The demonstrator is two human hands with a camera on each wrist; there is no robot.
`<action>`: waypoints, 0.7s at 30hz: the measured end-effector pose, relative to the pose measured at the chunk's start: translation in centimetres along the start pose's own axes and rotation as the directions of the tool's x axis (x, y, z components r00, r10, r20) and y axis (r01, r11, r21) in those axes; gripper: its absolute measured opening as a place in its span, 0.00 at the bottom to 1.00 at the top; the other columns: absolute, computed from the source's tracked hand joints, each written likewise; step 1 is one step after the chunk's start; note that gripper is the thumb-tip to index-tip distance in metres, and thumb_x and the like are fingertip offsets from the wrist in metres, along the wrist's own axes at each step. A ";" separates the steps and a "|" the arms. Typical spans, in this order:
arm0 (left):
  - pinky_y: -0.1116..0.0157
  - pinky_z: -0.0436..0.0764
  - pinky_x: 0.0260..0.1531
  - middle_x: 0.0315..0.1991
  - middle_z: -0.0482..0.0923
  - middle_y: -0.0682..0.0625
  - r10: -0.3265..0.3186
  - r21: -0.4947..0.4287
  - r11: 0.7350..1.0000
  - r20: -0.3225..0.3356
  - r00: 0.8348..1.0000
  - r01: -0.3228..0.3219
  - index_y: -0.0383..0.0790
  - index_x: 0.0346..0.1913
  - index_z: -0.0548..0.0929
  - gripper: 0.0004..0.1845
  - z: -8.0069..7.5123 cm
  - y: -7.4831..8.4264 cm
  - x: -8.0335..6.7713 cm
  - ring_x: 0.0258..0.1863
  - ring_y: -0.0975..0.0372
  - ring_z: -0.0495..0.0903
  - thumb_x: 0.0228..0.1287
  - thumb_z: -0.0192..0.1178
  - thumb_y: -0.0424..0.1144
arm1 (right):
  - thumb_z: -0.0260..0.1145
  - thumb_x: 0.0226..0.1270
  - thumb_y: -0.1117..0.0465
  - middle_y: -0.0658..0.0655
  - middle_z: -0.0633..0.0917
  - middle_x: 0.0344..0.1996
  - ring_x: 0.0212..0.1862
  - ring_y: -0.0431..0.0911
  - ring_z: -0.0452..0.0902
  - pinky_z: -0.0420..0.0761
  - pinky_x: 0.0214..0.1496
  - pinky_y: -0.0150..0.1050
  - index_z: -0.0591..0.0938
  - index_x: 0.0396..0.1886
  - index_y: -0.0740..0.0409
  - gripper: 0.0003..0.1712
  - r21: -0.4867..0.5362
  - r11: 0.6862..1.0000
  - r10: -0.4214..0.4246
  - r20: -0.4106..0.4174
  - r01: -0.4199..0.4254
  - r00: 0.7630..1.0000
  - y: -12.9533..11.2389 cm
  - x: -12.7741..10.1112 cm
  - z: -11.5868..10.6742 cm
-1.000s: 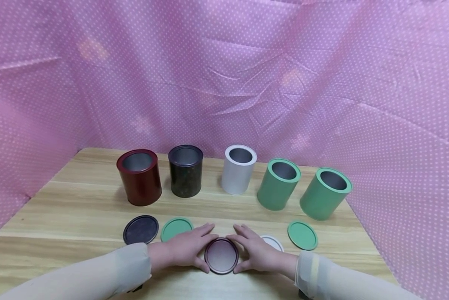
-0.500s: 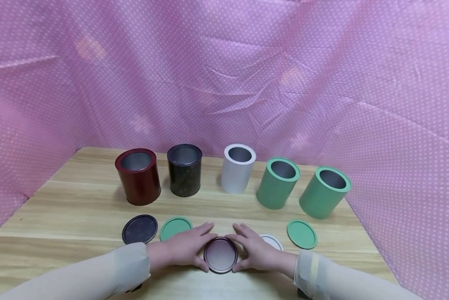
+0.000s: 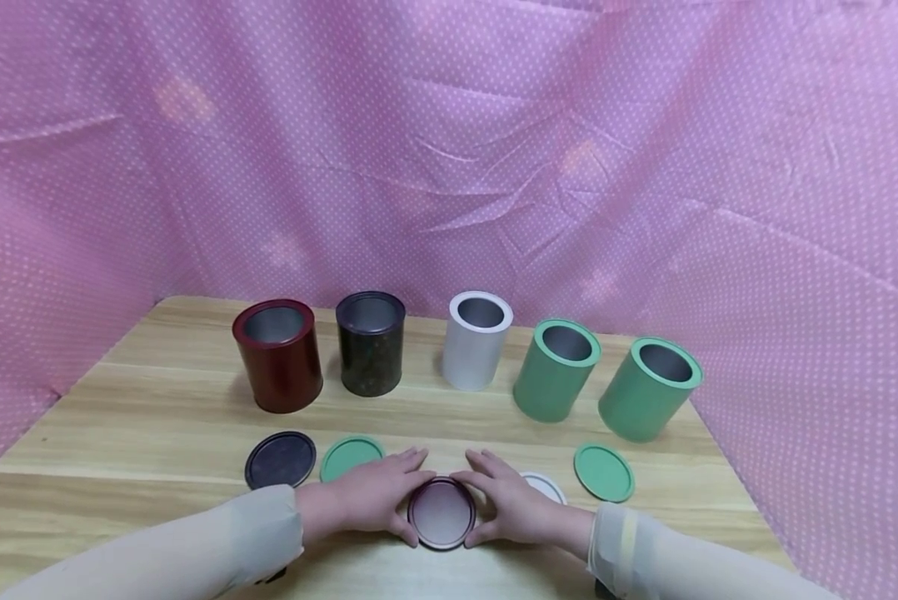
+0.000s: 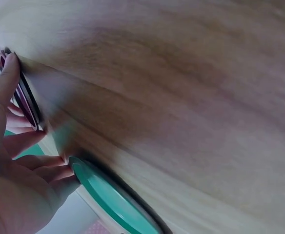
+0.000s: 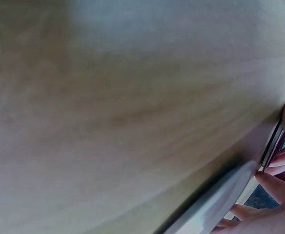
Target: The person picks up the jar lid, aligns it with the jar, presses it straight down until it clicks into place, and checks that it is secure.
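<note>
- The left hand (image 3: 370, 496) held the dark red lid (image 3: 442, 513) between thumb and forefinger.
- The right hand (image 3: 520, 504) gripped the opposite edge, mirroring this pose.

Lids (image 3: 441, 513): no brand, no number readable on these!
Cans (image 3: 475, 358): and there's no lettering to read here either!
Pink cloth (image 3: 449, 125): across it, not one legible sign!
</note>
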State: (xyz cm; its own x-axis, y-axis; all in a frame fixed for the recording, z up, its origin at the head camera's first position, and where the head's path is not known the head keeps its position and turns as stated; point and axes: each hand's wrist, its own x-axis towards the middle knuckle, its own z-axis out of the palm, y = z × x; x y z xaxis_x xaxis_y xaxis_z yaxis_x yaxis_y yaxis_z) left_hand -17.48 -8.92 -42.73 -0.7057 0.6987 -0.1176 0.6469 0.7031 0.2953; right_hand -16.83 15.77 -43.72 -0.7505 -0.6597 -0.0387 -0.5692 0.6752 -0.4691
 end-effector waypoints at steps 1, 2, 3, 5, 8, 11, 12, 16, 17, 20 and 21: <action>0.48 0.71 0.63 0.71 0.62 0.36 0.000 0.008 1.000 0.000 1.000 0.000 0.42 0.65 0.74 0.45 0.0 0.0 0.0 0.70 0.46 0.64 0.45 0.72 0.61 | 0.78 0.46 0.47 0.71 0.63 0.70 0.71 0.69 0.55 0.62 0.68 0.65 0.74 0.64 0.55 0.44 0.000 1.000 0.004 0.002 -0.004 1.000 0.0 0.0 0.0; 0.48 0.71 0.63 0.71 0.63 0.37 0.000 0.012 1.000 -0.001 1.000 0.000 0.42 0.65 0.74 0.45 -0.1 0.0 0.0 0.70 0.46 0.64 0.45 0.72 0.61 | 0.78 0.46 0.47 0.70 0.63 0.70 0.71 0.69 0.55 0.62 0.68 0.65 0.74 0.64 0.55 0.44 -0.001 1.000 0.007 0.003 -0.007 1.000 0.1 0.0 0.1; 0.48 0.71 0.63 0.70 0.64 0.37 0.002 0.015 1.000 -0.003 1.000 -0.002 0.42 0.65 0.74 0.45 -0.1 0.0 0.0 0.70 0.46 0.65 0.45 0.72 0.61 | 0.78 0.46 0.47 0.70 0.64 0.70 0.71 0.69 0.55 0.62 0.68 0.65 0.74 0.64 0.55 0.44 0.004 1.000 0.013 0.004 -0.013 1.000 0.1 0.1 0.1; 0.48 0.71 0.63 0.69 0.65 0.36 0.010 0.012 1.000 -0.013 1.000 -0.010 0.41 0.65 0.74 0.45 -0.1 -0.1 0.1 0.69 0.46 0.66 0.44 0.73 0.60 | 0.78 0.47 0.47 0.69 0.65 0.70 0.71 0.68 0.55 0.61 0.69 0.65 0.73 0.65 0.54 0.44 0.017 1.000 0.023 0.006 -0.023 1.000 0.2 0.1 0.1; 0.48 0.71 0.63 0.68 0.68 0.36 0.019 -0.013 1.000 -0.022 1.000 -0.019 0.40 0.65 0.74 0.44 -0.2 -0.2 0.3 0.68 0.47 0.67 0.45 0.73 0.59 | 0.78 0.48 0.47 0.67 0.66 0.70 0.72 0.68 0.54 0.60 0.69 0.66 0.72 0.66 0.54 0.45 0.059 0.998 0.026 0.008 -0.026 1.000 0.3 0.1 0.0; 0.47 0.71 0.63 0.66 0.70 0.37 0.023 -0.055 0.998 -0.030 0.999 -0.025 0.39 0.65 0.73 0.44 -0.3 -0.4 0.3 0.68 0.47 0.68 0.45 0.74 0.57 | 0.77 0.49 0.47 0.65 0.66 0.69 0.72 0.66 0.56 0.60 0.69 0.65 0.72 0.66 0.54 0.45 0.109 0.994 0.029 0.010 -0.030 1.000 0.3 0.0 -0.1; 0.47 0.71 0.63 0.66 0.70 0.38 0.023 -0.072 0.997 -0.033 0.999 -0.025 0.39 0.65 0.73 0.44 -0.3 -0.4 0.2 0.67 0.47 0.68 0.46 0.74 0.57 | 0.77 0.49 0.47 0.65 0.66 0.70 0.72 0.65 0.56 0.60 0.69 0.65 0.71 0.67 0.54 0.45 0.128 0.991 0.031 0.011 -0.032 0.999 0.3 -0.1 -0.2; 0.50 0.72 0.63 0.65 0.73 0.40 0.047 -0.149 0.987 -0.077 0.996 -0.058 0.39 0.65 0.74 0.43 -0.5 -0.7 -0.1 0.65 0.48 0.72 0.45 0.74 0.55 | 0.77 0.50 0.47 0.65 0.65 0.70 0.71 0.62 0.59 0.61 0.69 0.63 0.69 0.69 0.54 0.46 0.190 0.981 0.028 0.021 -0.031 0.999 0.3 -0.2 -0.5; 0.51 0.73 0.63 0.64 0.74 0.42 0.055 -0.173 0.982 -0.091 0.994 -0.070 0.39 0.64 0.74 0.43 -0.6 -0.7 -0.1 0.64 0.49 0.72 0.45 0.75 0.54 | 0.76 0.51 0.48 0.65 0.64 0.70 0.71 0.62 0.60 0.61 0.69 0.63 0.69 0.69 0.54 0.46 0.202 0.979 0.019 0.019 -0.022 1.000 0.3 -0.3 -0.6; 0.54 0.73 0.63 0.63 0.75 0.45 0.058 -0.237 0.968 -0.125 0.991 -0.087 0.39 0.65 0.73 0.43 -1.0 -0.8 -0.4 0.64 0.52 0.73 0.46 0.74 0.54 | 0.76 0.52 0.49 0.67 0.65 0.70 0.70 0.63 0.61 0.63 0.69 0.63 0.68 0.69 0.57 0.46 0.207 0.978 -0.018 0.002 0.017 1.000 0.3 -0.4 -1.1; 0.54 0.73 0.63 0.63 0.76 0.46 0.049 -0.257 0.963 -0.128 0.991 -0.080 0.40 0.66 0.73 0.43 -1.1 -0.8 -0.5 0.64 0.52 0.73 0.46 0.74 0.54 | 0.76 0.52 0.50 0.67 0.65 0.70 0.70 0.63 0.61 0.63 0.69 0.63 0.68 0.69 0.58 0.46 0.203 0.979 -0.032 -0.005 0.032 0.999 0.4 -0.4 -1.2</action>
State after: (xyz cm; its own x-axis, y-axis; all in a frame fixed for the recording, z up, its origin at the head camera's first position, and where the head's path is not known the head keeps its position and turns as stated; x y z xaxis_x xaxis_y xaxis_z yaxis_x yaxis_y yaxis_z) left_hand -17.95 -9.94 -41.83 -0.7047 0.7093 0.0194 0.6056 0.5870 0.5373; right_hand -17.16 16.66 -42.80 -0.7337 -0.6792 -0.0192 -0.5131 0.5724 -0.6396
